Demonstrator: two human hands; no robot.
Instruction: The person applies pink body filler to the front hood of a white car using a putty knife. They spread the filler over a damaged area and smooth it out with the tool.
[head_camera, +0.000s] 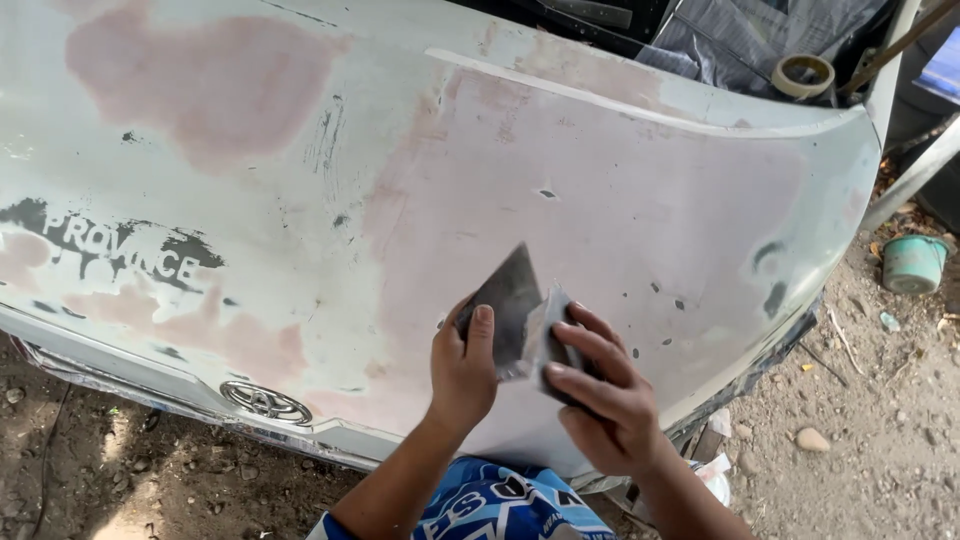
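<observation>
Filling most of the frame, a pale grey-green car hood (300, 200) with wide pink filler patches, sanded dark spots and a metal emblem (266, 402) at lower left. At upper right, behind the hood edge, a roll of tape (803, 75) resting on dark crumpled sheeting (740, 35). At the right edge, on dirt ground (880, 430) with small stones, a small green pot (913, 263). Nothing between the hands and the hood surface. In lower centre, left hand (462, 372) closed around a dark metal scraper (505, 305), thumb flat on the blade, blade tip pointing up and lying against the pink patch. Just beside it to the right, right hand (605, 395) holding a 2nd scraper blade (548, 335), lighter grey, its fingers (585, 350) spread over its face; the 2 blades overlapping and touching at their edges. Handle of each scraper hidden inside the palms. Hard to tell whether any filler sits on the blades. At the bottom edge, blue patterned clothing (500, 505), cut off by the frame. Lettering on the hood at left partly sanded away.
</observation>
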